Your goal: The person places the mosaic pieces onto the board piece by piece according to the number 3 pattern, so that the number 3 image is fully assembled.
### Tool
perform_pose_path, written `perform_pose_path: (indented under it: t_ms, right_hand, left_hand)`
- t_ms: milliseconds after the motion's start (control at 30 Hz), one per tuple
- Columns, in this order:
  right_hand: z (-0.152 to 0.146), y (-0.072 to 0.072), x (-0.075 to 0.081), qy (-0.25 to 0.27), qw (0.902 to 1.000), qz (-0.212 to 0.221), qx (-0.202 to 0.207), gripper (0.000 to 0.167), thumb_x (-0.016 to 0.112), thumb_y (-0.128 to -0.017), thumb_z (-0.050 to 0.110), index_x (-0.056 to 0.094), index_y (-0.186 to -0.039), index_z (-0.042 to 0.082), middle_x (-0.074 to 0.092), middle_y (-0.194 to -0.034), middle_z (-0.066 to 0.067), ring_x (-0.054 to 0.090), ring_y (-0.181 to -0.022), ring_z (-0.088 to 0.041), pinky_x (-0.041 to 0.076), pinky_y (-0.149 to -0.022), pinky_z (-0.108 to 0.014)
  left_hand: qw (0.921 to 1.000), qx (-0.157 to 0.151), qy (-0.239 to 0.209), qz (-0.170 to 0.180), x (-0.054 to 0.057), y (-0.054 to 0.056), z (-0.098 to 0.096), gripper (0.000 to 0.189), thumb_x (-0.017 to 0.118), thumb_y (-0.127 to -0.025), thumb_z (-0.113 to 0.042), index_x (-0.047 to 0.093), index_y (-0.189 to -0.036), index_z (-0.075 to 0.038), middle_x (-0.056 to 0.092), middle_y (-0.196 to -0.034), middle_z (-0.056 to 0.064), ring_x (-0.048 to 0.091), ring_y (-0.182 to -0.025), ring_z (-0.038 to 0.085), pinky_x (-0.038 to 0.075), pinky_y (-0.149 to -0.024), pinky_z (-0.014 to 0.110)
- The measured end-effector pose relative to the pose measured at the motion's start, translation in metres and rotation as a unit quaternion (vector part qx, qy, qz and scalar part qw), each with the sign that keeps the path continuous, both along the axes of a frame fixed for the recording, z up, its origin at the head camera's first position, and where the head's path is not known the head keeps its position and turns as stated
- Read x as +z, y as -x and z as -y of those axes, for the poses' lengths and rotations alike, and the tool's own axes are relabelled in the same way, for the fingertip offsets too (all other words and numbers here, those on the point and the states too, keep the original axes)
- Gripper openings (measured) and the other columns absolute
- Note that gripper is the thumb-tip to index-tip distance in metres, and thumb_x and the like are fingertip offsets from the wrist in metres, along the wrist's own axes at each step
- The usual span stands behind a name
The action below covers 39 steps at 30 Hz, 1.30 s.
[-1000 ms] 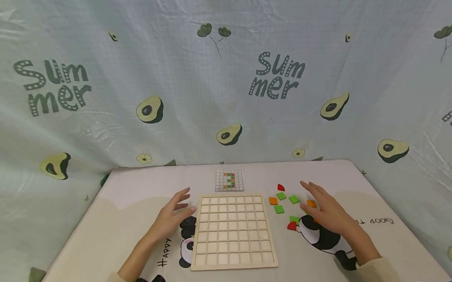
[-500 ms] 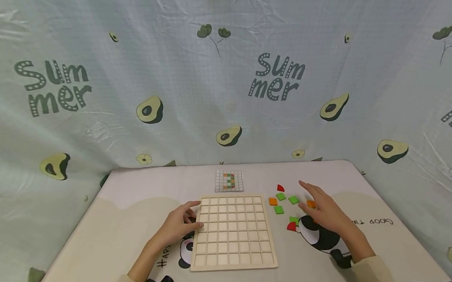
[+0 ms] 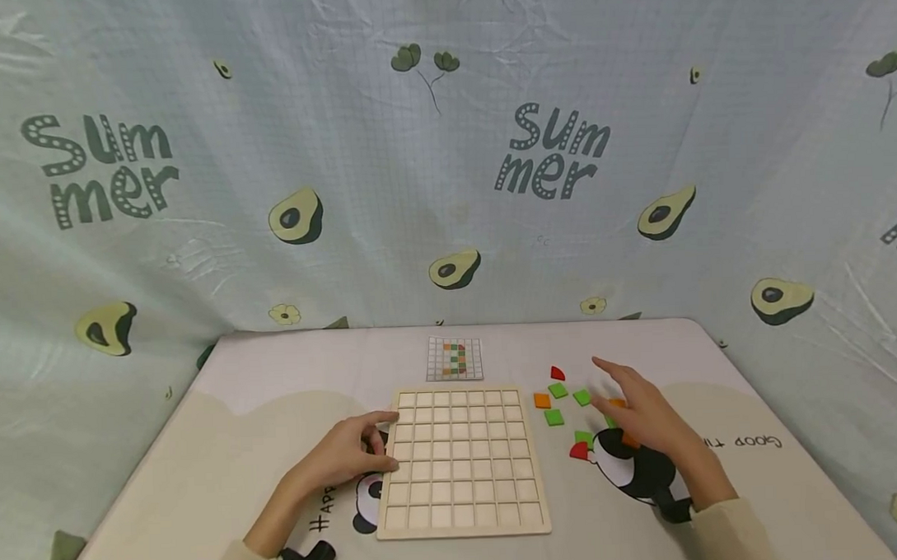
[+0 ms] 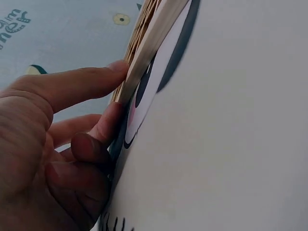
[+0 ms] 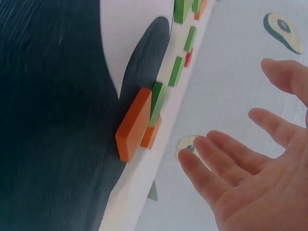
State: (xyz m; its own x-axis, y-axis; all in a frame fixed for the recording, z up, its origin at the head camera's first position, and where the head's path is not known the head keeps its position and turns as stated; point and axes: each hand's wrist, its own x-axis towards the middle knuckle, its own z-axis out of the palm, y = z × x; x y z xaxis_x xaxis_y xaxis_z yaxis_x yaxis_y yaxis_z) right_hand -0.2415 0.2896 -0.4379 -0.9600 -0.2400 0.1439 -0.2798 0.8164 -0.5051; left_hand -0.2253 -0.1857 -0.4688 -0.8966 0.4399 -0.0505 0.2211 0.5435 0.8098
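Note:
My left hand (image 3: pixel 343 450) is at the left edge of a pale wooden grid board (image 3: pixel 465 528), with the thumb and forefinger spread apart and touching its rim. In the left wrist view the thumb lies straight against the board's edge (image 4: pixel 153 48), while other fingers bend in below it. My right hand (image 3: pixel 649 417) is held above loose tiles right of the board, fingers spread and holding nothing. It partly hides an orange tile (image 3: pixel 630 442). In the right wrist view a thick orange tile (image 5: pixel 134 126) leans close to a green tile (image 5: pixel 156 103), away from the fingers.
Several green squares (image 3: pixel 554 417), an orange square (image 3: pixel 542 400) and red quarter-round pieces (image 3: pixel 579 450) lie right of the board. A printed pattern card (image 3: pixel 454 359) lies behind it. A patterned curtain (image 3: pixel 370 151) hangs at the back of the table (image 3: pixel 274 377).
My left hand has moved right and down to the board's left edge and now touches it. The right hand has shifted slightly left, still over the tiles.

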Motion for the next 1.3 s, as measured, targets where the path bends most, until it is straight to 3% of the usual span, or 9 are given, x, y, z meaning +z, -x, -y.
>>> perform_pose_path:
  t_ms: [233,433,533,633,933,1133,1300]
  right_hand:
    - [-0.012,0.0,0.0,0.01,0.9999,-0.006,0.003,0.066,0.064,-0.102,0.029,0.039,-0.157,0.002,0.044,-0.156,-0.028,0.049,-0.135,-0.049,0.048,-0.105,-0.066]
    - [-0.021,-0.004,0.003,0.025,0.9995,0.021,-0.006,0.065,0.061,-0.104,0.032,0.038,-0.158,0.003,0.041,-0.158,-0.027,0.046,-0.139,-0.048,0.044,-0.109,-0.066]
    - [-0.024,-0.004,0.005,0.034,0.9991,0.024,-0.012,0.064,0.061,-0.104,0.029,0.038,-0.157,0.002,0.042,-0.158,-0.028,0.045,-0.139,-0.049,0.043,-0.11,-0.066]
    - [-0.026,-0.003,0.007,0.036,0.999,0.022,-0.011,0.064,0.062,-0.104,0.027,0.039,-0.157,0.0,0.043,-0.157,-0.028,0.046,-0.139,-0.05,0.043,-0.11,-0.066]
    - [-0.033,-0.001,0.008,0.03,0.9992,0.025,-0.014,0.06,0.064,-0.103,0.029,0.046,-0.151,-0.001,0.047,-0.154,-0.028,0.051,-0.135,-0.05,0.046,-0.108,-0.064]
    - [-0.035,0.0,0.005,0.023,0.999,0.033,-0.02,0.057,0.064,-0.102,0.027,0.049,-0.149,0.0,0.05,-0.15,-0.029,0.053,-0.133,-0.049,0.047,-0.107,-0.064]
    - [-0.035,0.0,0.001,0.025,0.998,0.049,-0.033,0.057,0.065,-0.101,0.027,0.05,-0.15,0.002,0.052,-0.149,-0.028,0.053,-0.134,-0.05,0.045,-0.107,-0.066]
  left_hand:
    - [0.9981,0.02,0.036,-0.046,-0.003,-0.002,-0.001,0.081,0.089,-0.079,-0.028,0.055,-0.146,0.003,0.06,-0.106,0.007,0.044,-0.063,0.005,0.043,-0.059,0.023]
    - [0.999,0.012,0.006,-0.044,-0.008,-0.003,-0.002,0.085,0.088,-0.081,-0.028,0.05,-0.15,0.004,0.049,-0.144,0.025,0.048,-0.049,0.004,0.05,-0.052,0.025]
    - [0.9988,0.004,-0.007,-0.049,-0.01,-0.003,-0.001,0.085,0.088,-0.083,-0.028,0.048,-0.151,0.005,0.039,-0.159,0.025,0.049,-0.046,0.003,0.051,-0.049,0.026]
    - [0.9986,-0.001,-0.019,-0.049,-0.012,-0.003,0.001,0.085,0.088,-0.082,-0.026,0.048,-0.15,0.006,0.035,-0.164,0.025,0.047,-0.044,0.003,0.05,-0.047,0.026]
    - [0.9984,-0.005,-0.043,-0.036,-0.011,-0.003,0.006,0.082,0.087,-0.083,-0.023,0.049,-0.149,0.008,0.036,-0.162,0.027,0.049,-0.044,0.003,0.052,-0.047,0.028]
    - [0.9989,0.016,-0.036,-0.027,-0.009,-0.003,0.003,0.078,0.088,-0.082,-0.023,0.055,-0.146,0.005,0.055,-0.126,0.02,0.048,-0.049,0.002,0.05,-0.047,0.026]
    - [0.999,0.023,-0.038,0.002,-0.009,-0.004,0.002,0.078,0.088,-0.082,-0.022,0.053,-0.148,0.003,0.059,-0.103,0.009,0.045,-0.048,0.002,0.045,-0.045,0.023]
